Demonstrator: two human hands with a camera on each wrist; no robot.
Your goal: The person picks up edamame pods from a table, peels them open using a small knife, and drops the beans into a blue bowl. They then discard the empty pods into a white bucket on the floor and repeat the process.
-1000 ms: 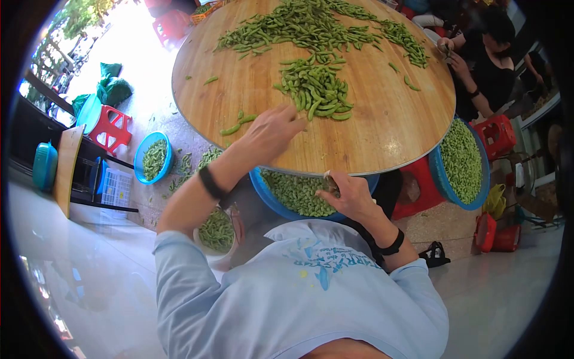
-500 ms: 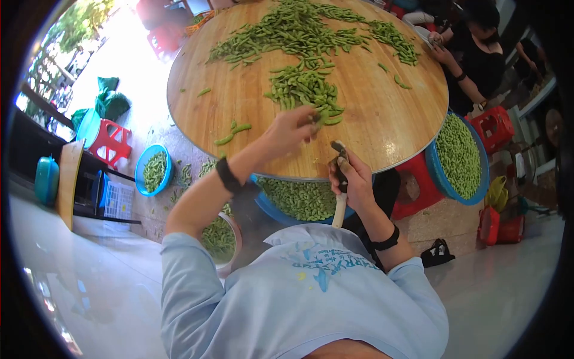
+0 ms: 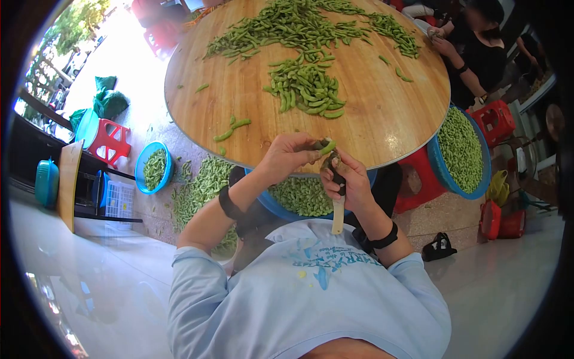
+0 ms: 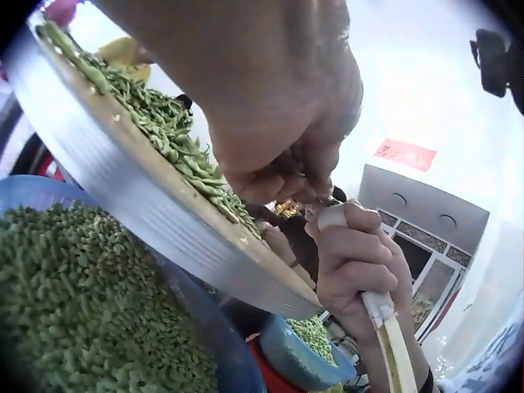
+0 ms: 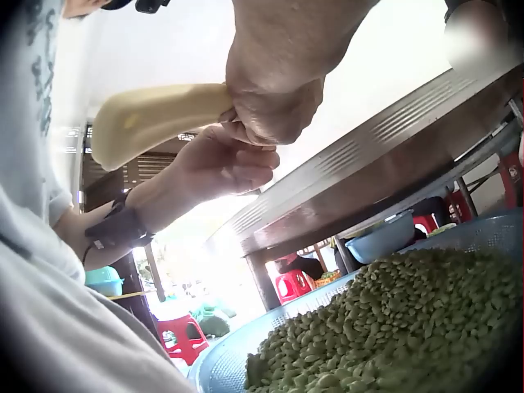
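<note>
In the head view my left hand (image 3: 288,158) pinches a green soybean pod (image 3: 327,147) at the table's near edge. Close beside it, my right hand (image 3: 351,179) grips a tool with a cream handle (image 3: 338,216) pointing down toward my shirt. The tool's dark upper part lies among the fingers, and its working end is partly hidden. Both hands meet fingertip to fingertip in the left wrist view, with the cream handle (image 4: 395,352) sticking out below the right fist. Below them sits a blue basin of shelled beans (image 3: 304,196).
A round wooden table (image 3: 382,119) bears a near heap of pods (image 3: 305,90) and a larger far heap (image 3: 287,27). Another basin of beans (image 3: 457,152) stands at right, near a seated person (image 3: 481,54). Pods (image 3: 203,185) lie on the floor at left.
My left hand has come back from the near pod heap with a pod and met the right hand. The right hand has turned, bringing the tool's cream handle into view.
</note>
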